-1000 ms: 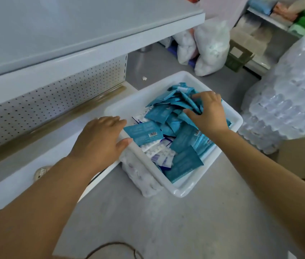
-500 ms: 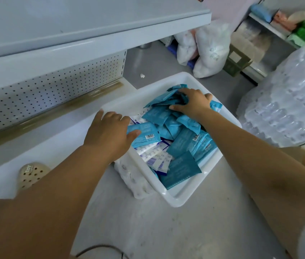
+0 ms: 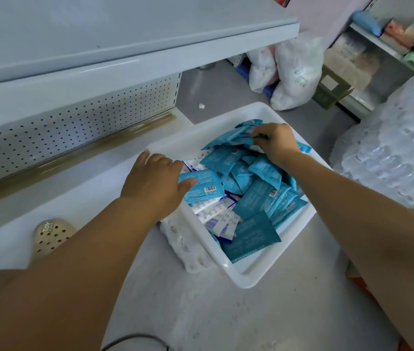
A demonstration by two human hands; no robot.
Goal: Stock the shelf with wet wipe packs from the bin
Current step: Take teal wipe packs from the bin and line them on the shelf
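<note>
One cream perforated clog (image 3: 48,236), stamped "TOY", stands at far left against the low white deck of the shelf (image 3: 61,188). The deck's flat surface runs open from a pegboard back panel (image 3: 74,122) up to the left rim of the bin (image 3: 246,277). The left hand (image 3: 155,183) lies over that rim with its thumb on top of a teal barcoded pack (image 3: 202,186). Its fingers are loosely curved, and whether they hold the pack from beneath cannot be told.

The white bin sits on the grey floor (image 3: 226,320), with a plastic-wrapped bundle (image 3: 183,244) tucked under its near-left side. Inside it, flat teal wet wipe packs (image 3: 251,234) are heaped loosely at all angles. Several show barcodes and fine print too small to read, and white sachets (image 3: 216,216) with blue print lie among them.

At the far end of the heap, the right hand (image 3: 276,143) pinches a teal pack in its curled fingers. Shrink-wrapped bottles (image 3: 391,153) crowd the bin's right side.
</note>
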